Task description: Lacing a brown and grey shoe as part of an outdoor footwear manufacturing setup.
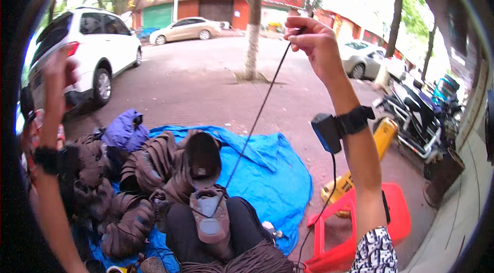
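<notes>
My right hand is raised high at the upper right, its fingers pinched on a dark shoelace. The lace runs down taut to a brown shoe upper with a grey tongue, which rests between my knees. Part of the lace crosses the front of the tongue. My left hand is lifted at the far left and smeared by motion, so whether its fingers hold anything cannot be told. On my lap lies a bundle of dark laces.
Stacked brown shoe uppers and a purple cloth lie on a blue tarp. To the right are a red plastic stool, a yellow floor sign and a motorbike. A white car and tree stand beyond.
</notes>
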Demonstrator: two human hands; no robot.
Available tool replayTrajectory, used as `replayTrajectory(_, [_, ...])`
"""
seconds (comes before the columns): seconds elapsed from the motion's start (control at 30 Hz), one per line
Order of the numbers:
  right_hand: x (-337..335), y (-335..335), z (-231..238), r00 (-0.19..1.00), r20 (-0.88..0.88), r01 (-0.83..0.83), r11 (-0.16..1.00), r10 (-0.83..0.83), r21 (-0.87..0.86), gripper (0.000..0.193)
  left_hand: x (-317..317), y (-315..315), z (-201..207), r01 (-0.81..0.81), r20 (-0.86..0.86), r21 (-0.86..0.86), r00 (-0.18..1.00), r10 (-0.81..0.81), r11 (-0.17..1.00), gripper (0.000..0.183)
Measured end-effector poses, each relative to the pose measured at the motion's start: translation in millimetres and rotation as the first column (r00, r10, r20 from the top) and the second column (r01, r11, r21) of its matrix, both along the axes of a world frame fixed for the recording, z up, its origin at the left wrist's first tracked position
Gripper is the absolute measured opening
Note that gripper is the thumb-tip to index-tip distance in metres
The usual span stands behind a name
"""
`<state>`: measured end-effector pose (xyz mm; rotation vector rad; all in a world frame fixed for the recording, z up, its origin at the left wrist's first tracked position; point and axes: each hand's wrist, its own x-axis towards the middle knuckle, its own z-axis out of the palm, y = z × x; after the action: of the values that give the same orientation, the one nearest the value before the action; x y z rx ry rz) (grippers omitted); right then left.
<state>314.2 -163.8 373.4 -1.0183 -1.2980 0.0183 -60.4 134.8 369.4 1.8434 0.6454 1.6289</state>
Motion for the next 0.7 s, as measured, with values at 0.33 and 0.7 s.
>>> replayTrajectory(0.33, [-120.4, 57.1, 43.9, 0.918, 0.377, -0.135, 0.991, 0.122, 0.009, 0.039, 86.6, -126.3, 39.6, 0.464, -0.073, 0.179, 0.886, -0.458, 0.868, 0.026])
replayTrajectory(0.7, [-157.3, 63.2, 44.9, 0.816, 0.570, 0.053, 0.994, -0.099, 0.097, 0.032, 85.8, -142.4, 49.0, 0.447, 0.039, 0.309, 0.876, -0.481, 0.839, 0.020])
